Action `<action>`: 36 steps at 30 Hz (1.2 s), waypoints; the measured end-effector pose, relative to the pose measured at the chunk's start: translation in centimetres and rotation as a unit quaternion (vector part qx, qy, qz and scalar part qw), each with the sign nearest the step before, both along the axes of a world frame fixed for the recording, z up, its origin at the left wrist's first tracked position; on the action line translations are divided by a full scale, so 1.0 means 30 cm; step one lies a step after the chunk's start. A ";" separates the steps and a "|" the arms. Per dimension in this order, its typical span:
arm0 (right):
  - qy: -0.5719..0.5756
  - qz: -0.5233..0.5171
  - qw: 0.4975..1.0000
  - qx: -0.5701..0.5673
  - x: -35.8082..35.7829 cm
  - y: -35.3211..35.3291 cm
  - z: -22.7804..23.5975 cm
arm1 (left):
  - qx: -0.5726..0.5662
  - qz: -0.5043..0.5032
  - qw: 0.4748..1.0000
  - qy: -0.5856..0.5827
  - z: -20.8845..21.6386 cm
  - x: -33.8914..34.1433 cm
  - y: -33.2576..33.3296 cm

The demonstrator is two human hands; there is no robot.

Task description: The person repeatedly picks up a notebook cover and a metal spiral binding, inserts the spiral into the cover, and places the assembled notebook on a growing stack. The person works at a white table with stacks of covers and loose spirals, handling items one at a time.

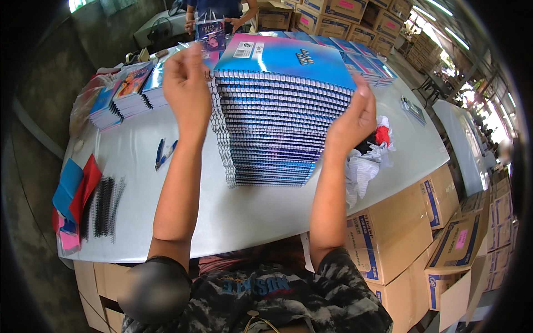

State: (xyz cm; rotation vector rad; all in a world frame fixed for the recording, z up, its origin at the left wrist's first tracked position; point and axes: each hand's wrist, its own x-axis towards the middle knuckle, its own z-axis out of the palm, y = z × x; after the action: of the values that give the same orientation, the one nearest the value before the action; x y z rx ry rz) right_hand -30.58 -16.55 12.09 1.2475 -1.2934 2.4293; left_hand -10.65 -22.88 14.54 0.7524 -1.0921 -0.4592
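Note:
In front of me a tall stack of spiral notebooks (272, 125) stands on the pale table (222, 227), its wire-bound edges facing me. The top spiral notebook (283, 55) has a blue and pink cover with a white label. At its left end is my left hand (189, 91), fingers curled in against the edge. My right hand (353, 119) is closed at the right corner, fingertips pressed together on the cover's edge. The undersides of both grips are hidden. Left of the stack lie blue-handled cutters (160, 154).
Black binding coils (104, 208) lie beside red and blue sheets (70, 194) at the left. Crumpled paper (363, 169) sits right of the stack. More notebooks (130, 91) stand at the far left. Cardboard boxes (388, 238) flank the table's right. Opposite, a person (236, 23) stands near a packaged notebook (210, 36).

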 end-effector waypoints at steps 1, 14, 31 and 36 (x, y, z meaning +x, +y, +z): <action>-0.009 0.007 1.000 -0.005 -0.019 0.007 -0.018 | 0.037 -0.051 0.998 0.027 -0.042 0.055 -0.042; -0.297 0.357 0.864 0.194 -0.167 0.046 -0.802 | 0.378 -0.501 0.777 0.049 -0.713 0.070 0.032; -0.369 0.481 0.781 0.152 0.012 0.192 -0.729 | 0.435 -0.524 0.727 0.083 -0.704 0.189 0.042; -0.349 0.503 0.778 0.140 0.038 0.214 -0.757 | 0.461 -0.508 0.723 0.078 -0.752 0.242 0.062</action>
State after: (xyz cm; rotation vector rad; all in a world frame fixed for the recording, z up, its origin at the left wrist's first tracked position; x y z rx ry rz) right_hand -29.44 -10.12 -10.61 1.3866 -1.3586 3.8816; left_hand -3.38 -21.03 -8.03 0.8666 -1.0018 -2.0965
